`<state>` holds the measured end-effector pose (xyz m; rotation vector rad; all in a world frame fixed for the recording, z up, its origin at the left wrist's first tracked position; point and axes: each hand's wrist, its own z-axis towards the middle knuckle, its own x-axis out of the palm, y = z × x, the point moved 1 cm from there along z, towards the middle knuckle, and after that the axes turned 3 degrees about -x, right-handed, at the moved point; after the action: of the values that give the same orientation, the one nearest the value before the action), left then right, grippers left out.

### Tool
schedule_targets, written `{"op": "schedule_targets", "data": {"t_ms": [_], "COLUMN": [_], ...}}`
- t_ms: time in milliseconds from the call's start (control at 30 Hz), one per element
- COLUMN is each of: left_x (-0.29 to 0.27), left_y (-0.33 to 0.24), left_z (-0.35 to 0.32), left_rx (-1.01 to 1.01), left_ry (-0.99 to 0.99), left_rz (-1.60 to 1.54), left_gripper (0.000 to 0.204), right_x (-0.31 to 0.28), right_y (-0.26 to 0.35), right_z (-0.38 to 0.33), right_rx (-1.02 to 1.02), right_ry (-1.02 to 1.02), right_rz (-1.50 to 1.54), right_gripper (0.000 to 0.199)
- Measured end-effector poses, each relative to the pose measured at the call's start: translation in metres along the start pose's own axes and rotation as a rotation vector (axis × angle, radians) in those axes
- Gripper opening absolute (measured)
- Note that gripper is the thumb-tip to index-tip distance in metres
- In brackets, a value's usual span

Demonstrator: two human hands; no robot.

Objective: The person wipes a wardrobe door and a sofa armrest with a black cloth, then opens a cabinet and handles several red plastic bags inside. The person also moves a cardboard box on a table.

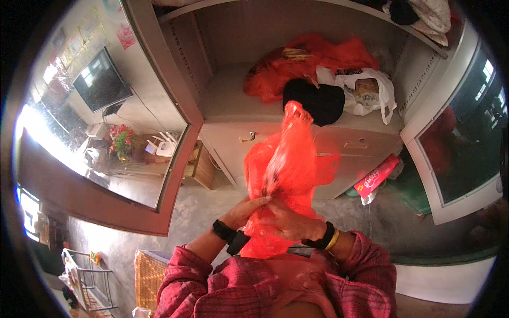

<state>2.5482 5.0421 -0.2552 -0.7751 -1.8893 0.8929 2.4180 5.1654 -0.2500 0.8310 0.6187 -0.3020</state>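
Observation:
Both hands are closed on a thin red plastic bag point(289, 159) held up in front of my chest. My left hand point(248, 208) grips its gathered middle, thumb toward the other hand. My right hand point(290, 220) pinches the same bunched part from the right, and the two hands touch or nearly touch. Loose plastic stands above the hands and more hangs below them. Dark patches show through the film near my fingers; what they are, I cannot make out. Each wrist wears a black band, and a gold-coloured bangle circles the right one.
Ahead stands an open cabinet. Its shelf point(222, 103) bears a red bag point(339, 53), a black cloth point(315, 100) and a white plastic bag point(384, 87). Glass-panelled doors swing out left point(159, 220) and right point(442, 209). A red package point(377, 175) stands by the drawers; a woven seat point(148, 278) is lower left.

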Motion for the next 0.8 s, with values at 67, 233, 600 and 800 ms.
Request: {"op": "schedule_targets", "data": {"t_ms": [67, 233, 600, 800], "left_x": [-0.027, -0.089, -0.067, -0.016], "left_y": [-0.006, -0.035, -0.073, -0.140], "left_z": [0.003, -0.010, 0.006, 0.051], "left_rx": [-0.063, 0.650, 0.201, 0.425], "left_ry": [0.057, -0.047, -0.262, -0.291], "left_rz": [-0.105, 0.943, 1.803, 1.863], "left_gripper": [0.039, 0.035, 0.017, 0.020], "right_x": [-0.003, -0.062, -0.328, -0.376], "right_y": [0.006, 0.027, -0.142, -0.261], "right_z": [0.018, 0.060, 0.121, 0.140], "right_rx": [0.048, 0.393, 0.536, 0.457], "right_ry": [0.163, 0.304, -0.457, -0.168], "right_rz": [-0.151, 0.267, -0.730, -0.891], "right_gripper": [0.045, 0.042, 0.074, 0.080]}}
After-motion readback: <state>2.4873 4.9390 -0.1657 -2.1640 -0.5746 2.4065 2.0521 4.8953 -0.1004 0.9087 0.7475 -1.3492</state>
